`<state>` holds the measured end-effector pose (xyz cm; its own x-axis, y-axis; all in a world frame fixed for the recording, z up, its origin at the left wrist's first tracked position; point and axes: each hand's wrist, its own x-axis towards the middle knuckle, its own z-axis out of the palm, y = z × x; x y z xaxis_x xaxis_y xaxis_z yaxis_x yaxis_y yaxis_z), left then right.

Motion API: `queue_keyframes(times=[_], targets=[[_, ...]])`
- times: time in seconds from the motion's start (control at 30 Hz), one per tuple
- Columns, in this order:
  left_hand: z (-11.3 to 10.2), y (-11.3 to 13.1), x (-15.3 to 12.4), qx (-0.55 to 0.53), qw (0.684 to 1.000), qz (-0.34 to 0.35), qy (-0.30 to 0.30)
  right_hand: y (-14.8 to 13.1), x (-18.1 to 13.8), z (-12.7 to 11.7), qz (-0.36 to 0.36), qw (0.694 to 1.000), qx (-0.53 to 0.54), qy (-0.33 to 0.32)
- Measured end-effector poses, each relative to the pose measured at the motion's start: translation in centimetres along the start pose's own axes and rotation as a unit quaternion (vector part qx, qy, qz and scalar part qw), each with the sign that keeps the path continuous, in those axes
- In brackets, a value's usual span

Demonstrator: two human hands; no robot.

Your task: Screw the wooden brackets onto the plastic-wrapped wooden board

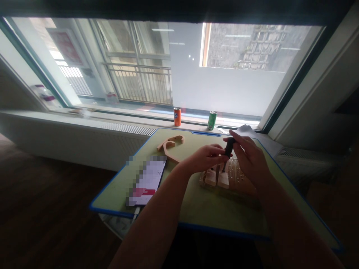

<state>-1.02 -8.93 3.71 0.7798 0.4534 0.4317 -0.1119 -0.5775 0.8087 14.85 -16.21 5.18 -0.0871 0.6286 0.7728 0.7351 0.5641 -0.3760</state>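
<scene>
A screwdriver with a black handle (229, 147) stands nearly upright over two pale wooden pieces (223, 180), its shaft reaching down to the right-hand one. My left hand (206, 158) comes from the left and pinches the lower end of the handle. Around the top of the same handle are the fingers of my right hand (251, 157). Beneath my hands lies a clear plastic box (237, 171) with several small metal bits, perhaps screws, inside; my right hand and forearm partly hide it. Whether the screwdriver tip sits in a screw is too small to tell.
Curved wooden hook-shaped pieces (170, 144) lie at the back left of the blue-edged table (196, 209). A phone or tablet with a cable (147, 181) is at the left. An orange can (177, 117) and a green can (212, 120) stand on the windowsill. Papers (248, 130) lie back right.
</scene>
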Motion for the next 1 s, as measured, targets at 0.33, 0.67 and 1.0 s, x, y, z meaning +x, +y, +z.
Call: queue_keyframes(times=[0.33,0.67,1.0], targets=[[0.5,-0.3,0.1,0.009,0.999,-0.039,0.026,0.7,-0.1,0.3,0.029,0.997,0.029,0.065],[0.4,-0.2,0.0,-0.017,0.996,-0.059,0.065,0.8,0.0,0.6,0.052,0.992,0.094,0.069],[0.7,-0.5,0.1,-0.022,0.998,-0.038,0.050,-0.2,0.2,-0.2,0.042,0.998,0.014,0.043]])
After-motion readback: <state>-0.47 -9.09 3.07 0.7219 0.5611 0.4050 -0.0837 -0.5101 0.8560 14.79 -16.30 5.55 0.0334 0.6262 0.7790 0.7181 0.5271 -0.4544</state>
